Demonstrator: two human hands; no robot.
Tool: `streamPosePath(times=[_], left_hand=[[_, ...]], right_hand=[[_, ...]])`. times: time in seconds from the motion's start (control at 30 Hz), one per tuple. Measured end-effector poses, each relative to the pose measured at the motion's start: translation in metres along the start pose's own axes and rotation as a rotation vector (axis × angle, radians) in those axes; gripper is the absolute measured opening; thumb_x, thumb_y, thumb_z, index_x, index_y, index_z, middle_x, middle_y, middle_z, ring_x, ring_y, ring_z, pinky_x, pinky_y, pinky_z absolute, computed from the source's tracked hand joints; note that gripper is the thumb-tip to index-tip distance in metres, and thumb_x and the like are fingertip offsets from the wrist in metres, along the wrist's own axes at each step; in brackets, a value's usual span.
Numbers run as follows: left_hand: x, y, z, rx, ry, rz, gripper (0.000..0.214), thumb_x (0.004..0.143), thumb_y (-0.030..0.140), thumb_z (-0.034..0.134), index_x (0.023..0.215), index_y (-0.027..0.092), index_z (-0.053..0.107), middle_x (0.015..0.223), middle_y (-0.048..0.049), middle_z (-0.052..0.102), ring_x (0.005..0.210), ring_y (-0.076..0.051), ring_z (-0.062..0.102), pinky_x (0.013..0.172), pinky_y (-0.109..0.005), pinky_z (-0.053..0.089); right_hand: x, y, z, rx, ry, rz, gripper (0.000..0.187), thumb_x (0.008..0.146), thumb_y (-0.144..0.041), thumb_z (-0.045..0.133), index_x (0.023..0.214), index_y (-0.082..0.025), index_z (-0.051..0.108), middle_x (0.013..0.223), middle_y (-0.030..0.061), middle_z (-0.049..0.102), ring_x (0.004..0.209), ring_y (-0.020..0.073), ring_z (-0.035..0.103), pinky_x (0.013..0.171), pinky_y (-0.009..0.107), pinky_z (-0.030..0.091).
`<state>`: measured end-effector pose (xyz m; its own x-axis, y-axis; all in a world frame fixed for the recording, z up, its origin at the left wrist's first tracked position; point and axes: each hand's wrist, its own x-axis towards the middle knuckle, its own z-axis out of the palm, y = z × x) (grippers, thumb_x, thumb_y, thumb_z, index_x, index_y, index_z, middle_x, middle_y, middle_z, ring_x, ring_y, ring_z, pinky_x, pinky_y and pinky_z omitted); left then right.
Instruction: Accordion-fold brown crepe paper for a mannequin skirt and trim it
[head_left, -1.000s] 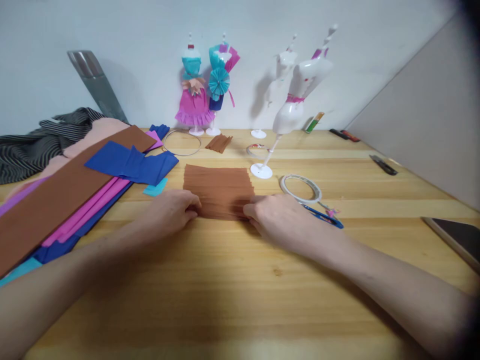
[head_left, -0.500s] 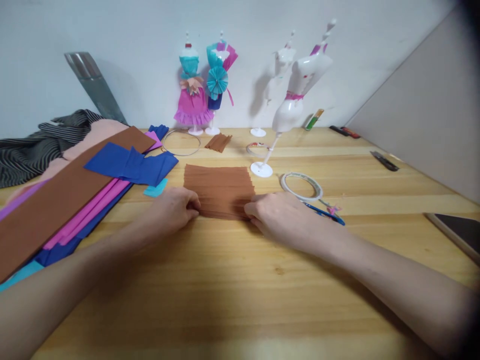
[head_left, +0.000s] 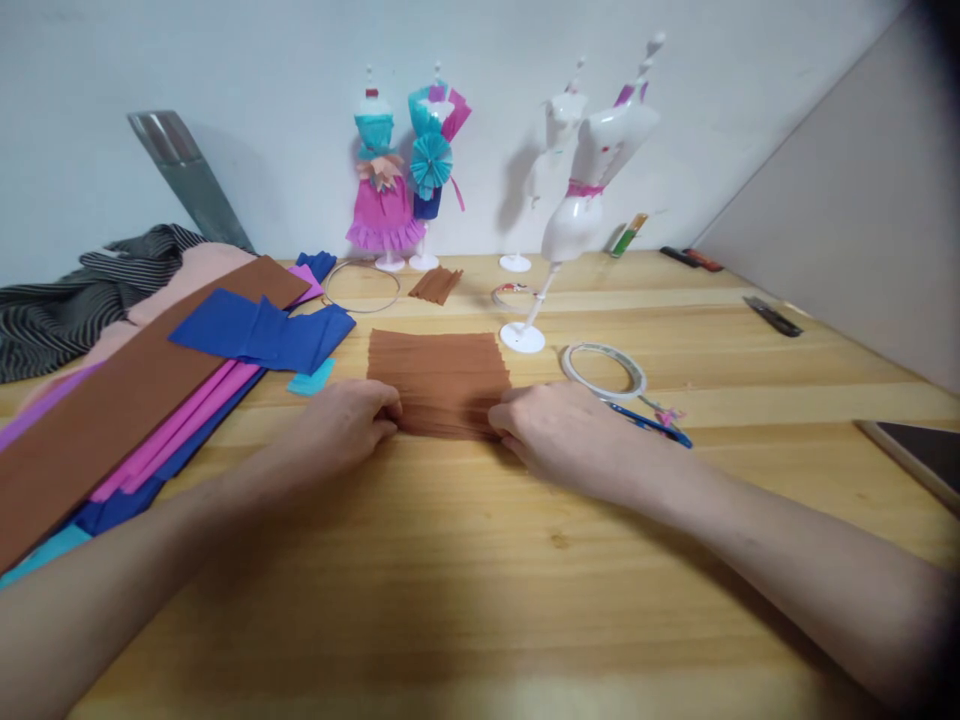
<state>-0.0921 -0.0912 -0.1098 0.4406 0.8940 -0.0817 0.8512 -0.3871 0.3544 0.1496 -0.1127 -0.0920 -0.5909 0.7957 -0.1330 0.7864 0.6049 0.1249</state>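
While pinched close, fingers (head_left: 388, 398) on brown sheet (head_left: 441, 374)

A light wooden bench (head_left: 450, 610) with visible grain backs onto a pale wall (head_left: 292, 70); a greyer panel (head_left: 847, 220) slants along the right.

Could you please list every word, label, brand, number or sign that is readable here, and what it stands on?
No text can be read.
Small green-and-orange tube: any lettering is too blurred.
White ring-shaped tape roll: faint marks, too small to read.
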Motion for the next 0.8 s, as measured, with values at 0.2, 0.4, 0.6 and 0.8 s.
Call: streamPosePath(times=[0.2, 0.4, 0.6, 0.8], left_hand=[[0.004, 0.001, 0.000, 0.003, 0.006, -0.032, 0.017, 0.073, 0.020, 0.055, 0.082, 0.020, 0.070, 0.080, -0.0028, 0.070, 0.072, -0.017, 0.060, 0.065, -0.029, 0.044], [0.005, 0.004, -0.003, 0.029, -0.016, -0.040, 0.015, 0.074, 0.019, 0.057, 0.081, 0.019, 0.071, 0.081, -0.0029, 0.071, 0.073, -0.017, 0.061, 0.066, -0.029, 0.044], [0.010, -0.001, -0.001, 0.036, -0.037, -0.022, 0.013, 0.072, 0.017, 0.059, 0.080, 0.019, 0.069, 0.077, -0.0018, 0.069, 0.070, -0.016, 0.060, 0.063, -0.027, 0.043], [0.014, 0.000, -0.004, 0.030, -0.094, -0.028, 0.010, 0.071, 0.015, 0.057, 0.075, 0.018, 0.066, 0.069, -0.0007, 0.066, 0.065, -0.015, 0.058, 0.058, -0.026, 0.040]], right_hand=[[0.000, -0.002, 0.000, -0.006, -0.010, 0.012, 0.018, 0.083, -0.011, 0.051, 0.075, -0.016, 0.066, 0.073, 0.0069, 0.069, 0.057, 0.0142, 0.058, 0.051, 0.025, 0.025], [0.000, -0.003, -0.002, 0.013, -0.035, 0.029, 0.019, 0.082, -0.010, 0.051, 0.075, -0.015, 0.067, 0.073, 0.0080, 0.069, 0.059, 0.0155, 0.060, 0.050, 0.026, 0.024], [0.000, -0.002, -0.001, 0.002, -0.015, 0.015, 0.019, 0.081, -0.009, 0.050, 0.075, -0.015, 0.067, 0.072, 0.0080, 0.069, 0.058, 0.0158, 0.061, 0.051, 0.026, 0.025], [-0.001, -0.002, -0.001, -0.005, -0.008, 0.014, 0.019, 0.079, -0.008, 0.050, 0.073, -0.015, 0.067, 0.071, 0.0079, 0.069, 0.056, 0.0155, 0.060, 0.050, 0.027, 0.024]])
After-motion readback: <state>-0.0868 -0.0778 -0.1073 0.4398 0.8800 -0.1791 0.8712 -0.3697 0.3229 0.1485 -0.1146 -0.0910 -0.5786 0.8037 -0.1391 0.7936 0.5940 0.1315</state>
